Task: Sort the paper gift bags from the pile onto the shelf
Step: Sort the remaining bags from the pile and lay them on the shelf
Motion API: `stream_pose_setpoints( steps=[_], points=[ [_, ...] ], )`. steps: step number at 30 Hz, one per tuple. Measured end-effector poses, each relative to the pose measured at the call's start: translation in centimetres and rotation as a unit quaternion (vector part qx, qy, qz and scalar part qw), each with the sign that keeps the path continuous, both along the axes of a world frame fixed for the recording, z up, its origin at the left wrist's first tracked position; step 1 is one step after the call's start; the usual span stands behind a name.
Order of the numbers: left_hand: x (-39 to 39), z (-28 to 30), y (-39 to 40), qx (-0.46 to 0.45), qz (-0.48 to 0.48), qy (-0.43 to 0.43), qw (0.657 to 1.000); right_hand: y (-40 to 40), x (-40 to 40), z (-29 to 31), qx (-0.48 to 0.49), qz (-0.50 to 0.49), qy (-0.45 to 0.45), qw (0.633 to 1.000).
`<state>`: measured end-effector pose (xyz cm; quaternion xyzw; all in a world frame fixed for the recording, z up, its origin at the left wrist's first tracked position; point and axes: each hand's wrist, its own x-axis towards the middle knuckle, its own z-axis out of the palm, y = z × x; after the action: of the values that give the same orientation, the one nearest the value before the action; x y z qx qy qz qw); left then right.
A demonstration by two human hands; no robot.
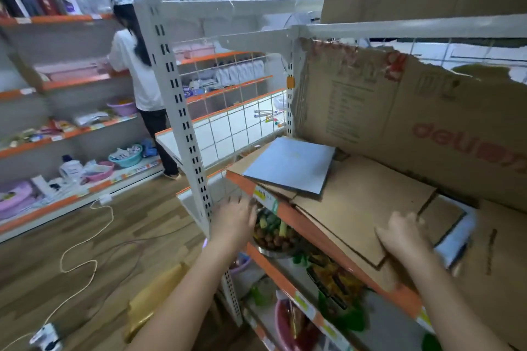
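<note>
Left hand [235, 218] spread, empty, beside orange-edged metal shelf [322, 232]. Right hand [405, 235] presses flat brown paper gift bags [365, 202] lying on shelf, grey-blue flat bag [291, 167] atop. Torn cardboard backing [413, 122] reads "deli".

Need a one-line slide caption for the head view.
Right hand presses flat brown paper bags on the orange-edged shelf; left hand hovers open.

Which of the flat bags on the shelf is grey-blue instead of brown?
The grey-blue bag at the shelf's left end, lying on top of the brown bags; the right hand rests on those.
</note>
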<state>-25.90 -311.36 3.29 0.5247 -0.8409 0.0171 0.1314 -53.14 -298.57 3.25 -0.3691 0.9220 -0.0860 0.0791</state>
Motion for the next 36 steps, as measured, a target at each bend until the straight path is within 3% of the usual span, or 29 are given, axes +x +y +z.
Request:
stream_pose_setpoints(
  steps=[5, 11, 15, 20, 27, 30, 33, 36],
  points=[
    [-3.9, 1.0, -8.3, -0.016, 0.004, -0.005, 1.000, -1.5, -0.3, -0.9, 0.012, -0.040, 0.060, 0.997],
    [-7.0, 1.6, -13.6, 0.133, 0.033, 0.006, 0.991, -2.2, 0.0, -0.6, 0.003, -0.112, 0.005, 0.994],
    [-7.9, 2.1, -15.8, 0.201, -0.025, 0.057, 0.978, -3.2, 0.5, 0.0, 0.014, -0.176, -0.041, 0.983],
    [-7.4, 1.6, -18.9, 0.306, -0.161, 0.221, 0.912, -4.3, 1.0, 1.0, -0.006, -0.274, -0.104, 0.956],
    [-6.0, 1.6, -19.5, 0.417, -0.185, 0.346, 0.820, -4.1, 2.0, 1.6, -0.246, -0.367, -0.213, 0.871],
    [-5.3, 1.5, -19.9, 0.480, -0.208, 0.409, 0.747, -3.4, 2.5, 2.1, -0.319, -0.379, -0.200, 0.845],
    [-5.2, 1.3, -20.3, 0.526, -0.210, 0.429, 0.703, -1.8, 3.5, 3.1, -0.371, -0.387, -0.204, 0.819],
    [-5.4, 1.1, -20.2, 0.536, -0.229, 0.424, 0.693, 0.7, 4.4, 4.6, -0.424, -0.403, -0.196, 0.787]
  ],
)
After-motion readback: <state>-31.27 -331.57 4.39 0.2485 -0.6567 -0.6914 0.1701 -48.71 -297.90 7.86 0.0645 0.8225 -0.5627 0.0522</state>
